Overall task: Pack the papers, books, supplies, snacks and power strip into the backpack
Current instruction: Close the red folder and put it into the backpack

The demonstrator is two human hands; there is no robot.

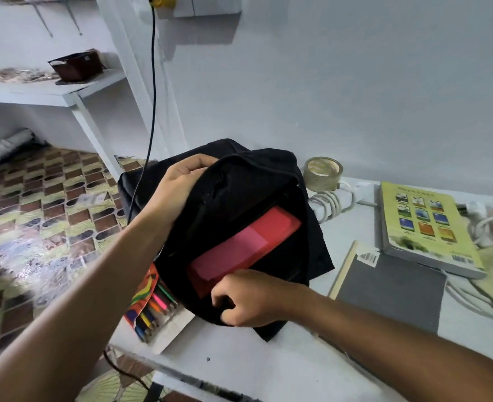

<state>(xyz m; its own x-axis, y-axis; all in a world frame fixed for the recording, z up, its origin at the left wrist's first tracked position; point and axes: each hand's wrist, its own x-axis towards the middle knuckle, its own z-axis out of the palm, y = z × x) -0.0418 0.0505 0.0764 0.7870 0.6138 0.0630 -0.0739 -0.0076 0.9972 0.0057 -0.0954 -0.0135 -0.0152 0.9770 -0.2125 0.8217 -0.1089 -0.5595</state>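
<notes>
The black backpack stands open-mouthed on the white desk, and everything else is placed from it. Left of its base, partly under it, lies one box of coloured pencils. The left hand grips the upper-left rim of the backpack's opening, fingers curled over the fabric to hold the mouth up. Inside the mouth sits one red folder, slanting and half in. At the backpack's near edge the right hand has its fingers curled at the folder's lower corner and the fabric there; whether it pinches the folder or the rim I cannot tell. To do this step well, the left hand should keep the mouth stretched wide while the right slides the folder flat down along the back wall, so no corner catches the zip. Right of the backpack: one roll of tape, one white power strip with coiled cord, one grey notebook and one yellow-green book, all still unpacked.
</notes>
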